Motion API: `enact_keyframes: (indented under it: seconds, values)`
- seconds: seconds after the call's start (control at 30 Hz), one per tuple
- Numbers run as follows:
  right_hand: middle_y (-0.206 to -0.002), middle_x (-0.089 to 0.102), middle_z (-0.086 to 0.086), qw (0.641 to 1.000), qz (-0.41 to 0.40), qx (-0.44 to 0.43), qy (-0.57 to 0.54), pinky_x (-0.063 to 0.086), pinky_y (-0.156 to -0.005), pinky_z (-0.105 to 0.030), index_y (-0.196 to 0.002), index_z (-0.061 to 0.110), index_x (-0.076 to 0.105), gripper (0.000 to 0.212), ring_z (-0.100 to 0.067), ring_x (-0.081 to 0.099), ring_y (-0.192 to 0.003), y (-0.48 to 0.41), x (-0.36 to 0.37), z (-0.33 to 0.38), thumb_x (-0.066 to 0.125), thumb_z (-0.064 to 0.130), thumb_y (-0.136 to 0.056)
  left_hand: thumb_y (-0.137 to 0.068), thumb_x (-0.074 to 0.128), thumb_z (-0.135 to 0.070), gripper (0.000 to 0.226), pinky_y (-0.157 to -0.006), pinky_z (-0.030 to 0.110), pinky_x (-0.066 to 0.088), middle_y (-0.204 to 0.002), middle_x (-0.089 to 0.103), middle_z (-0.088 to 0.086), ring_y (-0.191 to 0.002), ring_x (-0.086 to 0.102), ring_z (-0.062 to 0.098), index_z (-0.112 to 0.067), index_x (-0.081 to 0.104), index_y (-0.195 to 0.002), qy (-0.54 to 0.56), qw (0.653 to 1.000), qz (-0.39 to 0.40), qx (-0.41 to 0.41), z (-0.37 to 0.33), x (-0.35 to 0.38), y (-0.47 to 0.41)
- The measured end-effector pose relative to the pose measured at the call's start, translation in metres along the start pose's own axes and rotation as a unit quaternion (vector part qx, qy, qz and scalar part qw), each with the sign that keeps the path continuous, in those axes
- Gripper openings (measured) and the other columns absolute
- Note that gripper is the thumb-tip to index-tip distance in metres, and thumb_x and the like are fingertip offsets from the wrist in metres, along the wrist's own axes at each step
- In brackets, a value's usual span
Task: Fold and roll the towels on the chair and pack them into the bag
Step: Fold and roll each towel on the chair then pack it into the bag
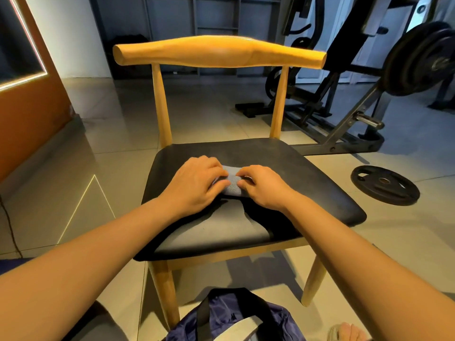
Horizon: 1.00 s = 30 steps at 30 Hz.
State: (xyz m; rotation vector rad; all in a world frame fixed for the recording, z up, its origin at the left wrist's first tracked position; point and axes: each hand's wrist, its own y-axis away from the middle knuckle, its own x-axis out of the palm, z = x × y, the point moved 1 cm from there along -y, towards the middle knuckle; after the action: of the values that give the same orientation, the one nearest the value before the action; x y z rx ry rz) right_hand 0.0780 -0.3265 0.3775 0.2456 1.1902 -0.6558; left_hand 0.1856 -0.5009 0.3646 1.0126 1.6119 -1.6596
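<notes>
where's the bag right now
The bag is at the bottom centre of the head view, low by the floor just in front of the chair, nearer the person than the seat where the towel lies.

Grey-blue towel (231, 182), plain, no pattern. The chair (219, 51) frame is honey-yellow wood and its seat (283, 168) is black. Down front, the bag (221, 316) shows shiny navy with black straps. The floor (118, 134) is pale beige tile, the plate (385, 184) black, the wall (29, 119) orange.

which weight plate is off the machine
The single black plate lying flat on the tiles right of the chair; the other plates hang upright on the machine.
</notes>
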Motion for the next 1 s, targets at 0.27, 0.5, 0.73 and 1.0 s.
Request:
enact_keyframes:
  seconds: [0.27, 0.5, 0.73, 1.0]
  values:
    - [-0.105, 0.062, -0.001, 0.984, -0.081, -0.076, 0.140, 0.045, -0.087, -0.041, -0.111, 0.021, 0.063, 0.022, -0.024, 0.058, -0.098, 0.001, 0.002, 0.003, 0.052, 0.036, -0.099, -0.103, 0.050, -0.029, 0.031, -0.086, 0.043, 0.050, -0.101, 0.070, 0.004, -0.090, 0.059, 0.020, -0.014, 0.077, -0.106, 0.088, 0.993, 0.027, -0.072, 0.010, 0.020, -0.016]
    - [-0.093, 0.060, -0.002, 0.995, -0.039, -0.036, 0.089, 0.039, -0.074, -0.039, -0.097, 0.015, 0.064, 0.017, -0.027, 0.056, -0.089, -0.008, 0.002, -0.011, 0.054, 0.029, -0.101, -0.100, 0.054, -0.031, 0.025, -0.086, 0.040, 0.049, -0.102, 0.072, -0.002, -0.093, 0.061, 0.019, -0.020, 0.075, -0.108, 0.052, 0.997, -0.018, -0.054, 0.005, 0.020, -0.028]
    - [-0.112, 0.059, -0.005, 0.995, -0.040, -0.015, 0.088, 0.044, -0.090, -0.043, -0.119, 0.018, 0.064, 0.028, -0.026, 0.055, -0.102, -0.023, -0.001, -0.013, 0.046, 0.033, -0.105, -0.101, 0.059, -0.030, 0.023, -0.083, 0.030, 0.047, -0.103, 0.073, -0.001, -0.092, 0.061, 0.015, -0.020, 0.079, -0.107, 0.106, 0.991, 0.017, -0.082, 0.010, 0.030, -0.037]
    - [-0.106, 0.063, -0.004, 0.997, -0.041, 0.011, 0.061, 0.046, -0.087, -0.046, -0.110, 0.018, 0.069, 0.027, -0.027, 0.057, -0.100, -0.028, 0.002, -0.024, 0.047, 0.033, -0.104, -0.105, 0.046, -0.032, 0.032, -0.085, 0.040, 0.051, -0.100, 0.070, -0.002, -0.090, 0.061, 0.014, -0.021, 0.076, -0.107, 0.134, 0.978, 0.098, -0.126, 0.016, 0.034, -0.054]
